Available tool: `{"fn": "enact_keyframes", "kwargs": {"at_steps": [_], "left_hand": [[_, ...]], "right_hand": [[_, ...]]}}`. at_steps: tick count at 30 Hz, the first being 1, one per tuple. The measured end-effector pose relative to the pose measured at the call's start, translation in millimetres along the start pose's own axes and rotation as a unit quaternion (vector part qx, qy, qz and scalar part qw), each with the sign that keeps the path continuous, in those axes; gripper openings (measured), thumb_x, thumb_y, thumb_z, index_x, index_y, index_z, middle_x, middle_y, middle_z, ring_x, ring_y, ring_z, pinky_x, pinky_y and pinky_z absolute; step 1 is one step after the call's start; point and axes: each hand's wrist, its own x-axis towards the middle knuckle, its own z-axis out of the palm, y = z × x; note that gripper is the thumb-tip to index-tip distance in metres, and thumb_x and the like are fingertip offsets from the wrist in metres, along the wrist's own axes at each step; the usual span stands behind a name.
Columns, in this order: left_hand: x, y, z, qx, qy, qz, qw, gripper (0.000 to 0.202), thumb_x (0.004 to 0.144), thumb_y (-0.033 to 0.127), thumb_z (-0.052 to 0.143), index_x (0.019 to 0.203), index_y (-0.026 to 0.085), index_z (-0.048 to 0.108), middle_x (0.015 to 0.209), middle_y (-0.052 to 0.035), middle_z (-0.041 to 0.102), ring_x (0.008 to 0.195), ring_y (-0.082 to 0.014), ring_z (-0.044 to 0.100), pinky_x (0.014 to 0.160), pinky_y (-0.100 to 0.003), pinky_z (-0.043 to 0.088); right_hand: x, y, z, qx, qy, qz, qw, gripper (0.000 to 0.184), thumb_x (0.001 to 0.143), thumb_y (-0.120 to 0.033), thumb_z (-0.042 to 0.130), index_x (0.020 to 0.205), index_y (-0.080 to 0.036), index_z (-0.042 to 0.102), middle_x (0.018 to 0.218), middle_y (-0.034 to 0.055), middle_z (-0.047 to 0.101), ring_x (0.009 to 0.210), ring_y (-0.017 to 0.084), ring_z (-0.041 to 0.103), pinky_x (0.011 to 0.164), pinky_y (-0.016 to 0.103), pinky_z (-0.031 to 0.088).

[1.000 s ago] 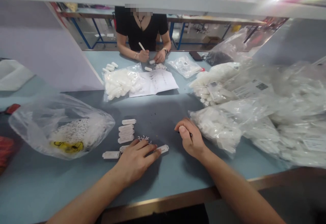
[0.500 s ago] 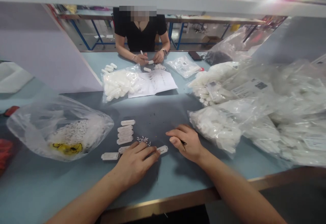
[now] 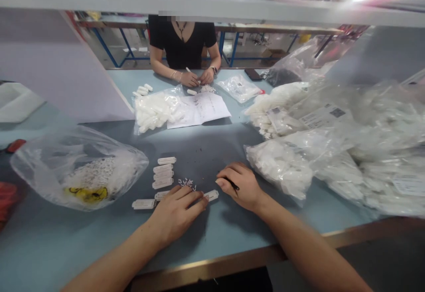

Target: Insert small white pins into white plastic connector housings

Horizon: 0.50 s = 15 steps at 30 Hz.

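Observation:
My left hand (image 3: 181,210) rests on the table with its fingers bent over a small white plastic strip (image 3: 211,195) with a row of dark marks; one end sticks out past the fingertips. A slim black tool (image 3: 234,186) is pinched in my right hand (image 3: 241,185), just right of that strip. Its tip is hidden, so I cannot tell whether it is tweezers or a pen. Tiny white pieces (image 3: 186,183) lie in a loose heap beyond my left fingers. Similar white strips (image 3: 163,172) form a column to the left, and another strip (image 3: 143,204) lies beside my left wrist.
An open clear bag (image 3: 79,168) of small pieces stands at left. Filled plastic bags (image 3: 282,165) crowd the right side. Across the table a person's hands (image 3: 198,78) work near a printed sheet (image 3: 204,108) and a bag of white parts (image 3: 157,108). A shelf (image 3: 212,5) spans above.
My right hand has turned and its fingers have closed in, showing more of the black tool. My left hand stays on the strip. Opposite, the person's hands have drawn closer together.

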Motion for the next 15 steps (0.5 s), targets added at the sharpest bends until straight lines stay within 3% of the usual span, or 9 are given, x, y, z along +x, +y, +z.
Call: {"fn": "enact_keyframes", "kwargs": {"at_steps": [15], "left_hand": [[0.6,1.2,2.2,-0.001,0.002,-0.008,1.000,0.022,0.095,0.015,0.049,0.107,0.021,0.066,0.099,-0.0023,0.070,0.082,-0.0178,0.056,0.071,-0.033,0.044]], "right_hand": [[0.1,-1.5,0.4,-0.012,-0.015,0.008,1.000,0.026,0.097,-0.038,0.052,0.083,-0.022,0.066,0.077,0.0030,0.068,0.074,0.015,0.060,0.073,0.029,0.047]]}}
